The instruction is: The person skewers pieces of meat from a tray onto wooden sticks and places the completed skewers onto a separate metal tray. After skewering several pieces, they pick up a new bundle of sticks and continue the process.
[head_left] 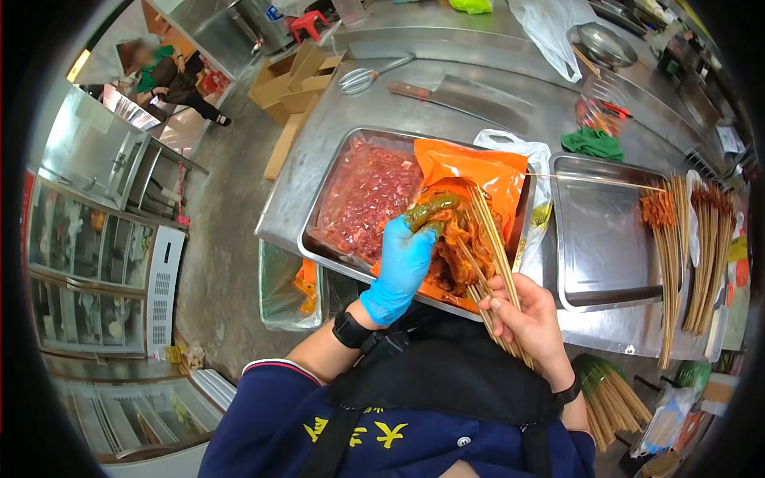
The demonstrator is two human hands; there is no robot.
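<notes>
My left hand [402, 259], in a blue glove smeared with sauce at the fingertips, is closed on red-orange marinated meat [460, 259]. The meat lies on an opened orange plastic bag [470, 163] inside a metal tray [307, 231]. My bare right hand [522, 315] grips a bundle of bamboo skewers [498, 239], which slants over the meat. One thinner skewer among them reaches into the meat near my left fingers. Filling the tray's left side is chopped raw red meat [370, 191] on clear plastic.
A second metal tray [610, 303] stands at right, with skewers of meat [660, 215] along its side and more skewers [712, 247] beyond. Behind lie a cleaver [462, 103], scissors [358, 80] and a green cloth [592, 143]. A lined bin [275, 291] stands below; a person [167, 76] sits far left.
</notes>
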